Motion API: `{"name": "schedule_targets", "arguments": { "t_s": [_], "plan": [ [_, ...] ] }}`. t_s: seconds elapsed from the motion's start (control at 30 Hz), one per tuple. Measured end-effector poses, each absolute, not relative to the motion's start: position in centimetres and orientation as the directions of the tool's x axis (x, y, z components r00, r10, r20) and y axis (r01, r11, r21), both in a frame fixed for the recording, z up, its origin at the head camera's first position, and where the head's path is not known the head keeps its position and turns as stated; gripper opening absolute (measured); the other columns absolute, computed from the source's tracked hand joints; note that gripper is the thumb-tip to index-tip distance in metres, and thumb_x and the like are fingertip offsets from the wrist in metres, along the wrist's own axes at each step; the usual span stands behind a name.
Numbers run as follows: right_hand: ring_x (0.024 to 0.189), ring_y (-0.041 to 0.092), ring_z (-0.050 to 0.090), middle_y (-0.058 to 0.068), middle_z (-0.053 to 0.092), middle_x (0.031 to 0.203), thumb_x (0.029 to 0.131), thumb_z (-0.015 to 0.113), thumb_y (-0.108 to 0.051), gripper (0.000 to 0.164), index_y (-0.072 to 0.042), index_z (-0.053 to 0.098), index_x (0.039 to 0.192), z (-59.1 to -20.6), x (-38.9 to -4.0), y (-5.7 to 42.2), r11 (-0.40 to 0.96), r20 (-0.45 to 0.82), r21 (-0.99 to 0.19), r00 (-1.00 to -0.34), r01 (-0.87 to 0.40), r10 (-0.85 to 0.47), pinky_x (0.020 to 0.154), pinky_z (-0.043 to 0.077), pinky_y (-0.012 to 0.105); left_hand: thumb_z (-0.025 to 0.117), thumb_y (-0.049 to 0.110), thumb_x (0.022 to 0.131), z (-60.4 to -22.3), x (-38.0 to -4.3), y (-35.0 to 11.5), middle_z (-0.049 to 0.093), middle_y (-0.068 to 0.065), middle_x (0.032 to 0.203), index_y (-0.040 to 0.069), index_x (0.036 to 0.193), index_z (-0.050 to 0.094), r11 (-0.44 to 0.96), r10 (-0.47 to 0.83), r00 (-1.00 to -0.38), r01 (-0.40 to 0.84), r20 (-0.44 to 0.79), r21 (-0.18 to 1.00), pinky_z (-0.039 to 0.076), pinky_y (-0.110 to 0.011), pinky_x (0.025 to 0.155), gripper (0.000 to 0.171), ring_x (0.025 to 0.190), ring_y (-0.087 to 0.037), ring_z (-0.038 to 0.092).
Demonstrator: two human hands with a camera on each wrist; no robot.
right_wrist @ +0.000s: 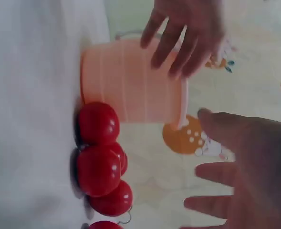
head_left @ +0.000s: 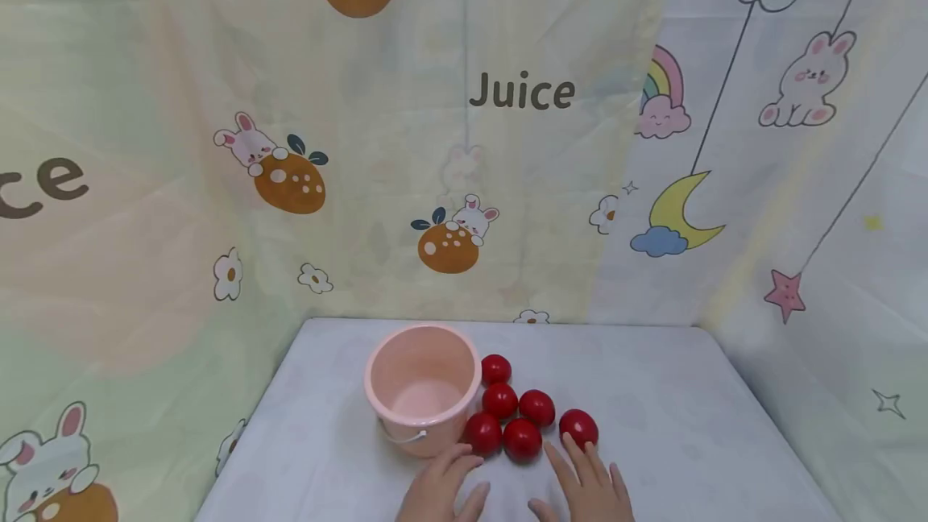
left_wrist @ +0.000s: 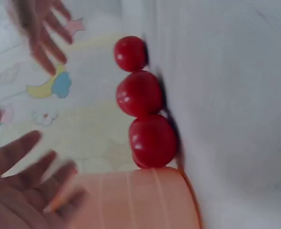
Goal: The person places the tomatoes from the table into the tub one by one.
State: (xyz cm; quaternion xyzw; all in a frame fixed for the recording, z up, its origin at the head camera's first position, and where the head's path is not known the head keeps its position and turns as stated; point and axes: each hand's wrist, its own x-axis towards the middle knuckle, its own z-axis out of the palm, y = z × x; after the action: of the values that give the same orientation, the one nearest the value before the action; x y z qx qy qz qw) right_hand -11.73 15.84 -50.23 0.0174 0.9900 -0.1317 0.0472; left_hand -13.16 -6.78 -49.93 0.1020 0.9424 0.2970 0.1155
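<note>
A pink bucket (head_left: 424, 369) with a white handle stands upright on the table. Several glossy red balls (head_left: 522, 440) lie in a cluster against its right side; whether they are fruit I cannot tell. My left hand (head_left: 442, 491) hovers in front of the bucket, fingers spread and holding nothing, as the left wrist view shows with the hand (left_wrist: 28, 191) near the bucket wall (left_wrist: 131, 200). My right hand (head_left: 590, 488) is held near the rightmost ball (head_left: 579, 428), its fingertips overlapping that ball in the head view. In the right wrist view its fingers (right_wrist: 214, 174) are extended with nothing between them.
A white cloth-covered table (head_left: 681, 393) lies under everything. Patterned curtains (head_left: 536, 200) with rabbits and oranges hang behind it and along both sides. The bucket's handle (head_left: 402, 437) hangs down at its front.
</note>
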Motion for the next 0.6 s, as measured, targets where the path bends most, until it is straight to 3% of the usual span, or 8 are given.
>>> {"name": "schedule_targets", "arguments": {
  "t_s": [0.1,0.17,0.23,0.37,0.6],
  "plan": [
    [0.130,0.032,0.035,0.005,0.042,0.141,0.070,0.053,-0.074,0.087,-0.022,0.039,0.138,-49.7,-12.8,17.8,0.883,-0.068,-0.460,-0.995,0.094,0.071,0.101,0.030,0.060,0.043,0.054,0.090,-48.0,-13.6,-8.6,0.061,0.008,0.102,0.026,0.102,0.060,0.523,0.112,-0.988,-0.031,-0.105,0.852,0.050,-0.032,0.082,0.035,0.095,-0.011,0.057],
    [0.129,0.031,0.037,0.007,0.042,0.140,0.070,0.052,-0.074,0.088,-0.021,0.036,0.139,-49.8,-13.8,19.4,0.821,-0.060,-0.557,-0.992,0.125,0.110,0.099,0.035,0.058,0.042,0.048,0.093,-46.7,-14.4,-10.3,0.062,0.004,0.091,0.018,0.096,0.061,0.358,-0.050,-0.995,-0.096,-0.084,0.929,0.050,-0.026,0.074,0.035,0.084,-0.010,0.058],
    [0.130,0.033,0.036,0.010,0.040,0.141,0.070,0.049,-0.077,0.092,-0.020,0.033,0.140,-50.2,-14.9,21.3,0.776,-0.078,-0.611,-0.988,0.156,0.136,0.099,0.035,0.058,0.041,0.046,0.094,-45.9,-15.6,-12.1,0.062,-0.001,0.091,0.014,0.098,0.059,0.251,-0.203,-0.976,-0.123,-0.072,0.960,0.050,-0.024,0.073,0.037,0.081,-0.012,0.060],
    [0.131,0.040,0.031,0.017,0.032,0.145,0.069,0.048,-0.079,0.099,-0.017,0.026,0.143,-51.8,-16.9,24.2,0.741,-0.149,-0.634,-0.975,0.221,0.163,0.096,0.034,0.062,0.040,0.044,0.096,-45.8,-18.5,-15.6,0.058,-0.005,0.102,0.016,0.112,0.052,0.205,-0.340,-0.939,-0.120,-0.044,0.971,0.052,-0.025,0.075,0.034,0.083,-0.015,0.061],
    [0.131,0.044,0.027,0.020,0.027,0.147,0.071,0.058,-0.069,0.095,-0.022,0.021,0.144,-54.8,-19.1,25.6,0.671,-0.245,-0.687,-0.959,0.277,0.145,0.089,0.036,0.066,0.040,0.037,0.096,-47.8,-22.0,-18.9,0.049,-0.010,0.117,0.016,0.134,0.037,0.140,-0.325,-0.940,-0.154,-0.102,0.978,0.053,-0.027,0.074,0.043,0.085,-0.016,0.060]
  ]
}}
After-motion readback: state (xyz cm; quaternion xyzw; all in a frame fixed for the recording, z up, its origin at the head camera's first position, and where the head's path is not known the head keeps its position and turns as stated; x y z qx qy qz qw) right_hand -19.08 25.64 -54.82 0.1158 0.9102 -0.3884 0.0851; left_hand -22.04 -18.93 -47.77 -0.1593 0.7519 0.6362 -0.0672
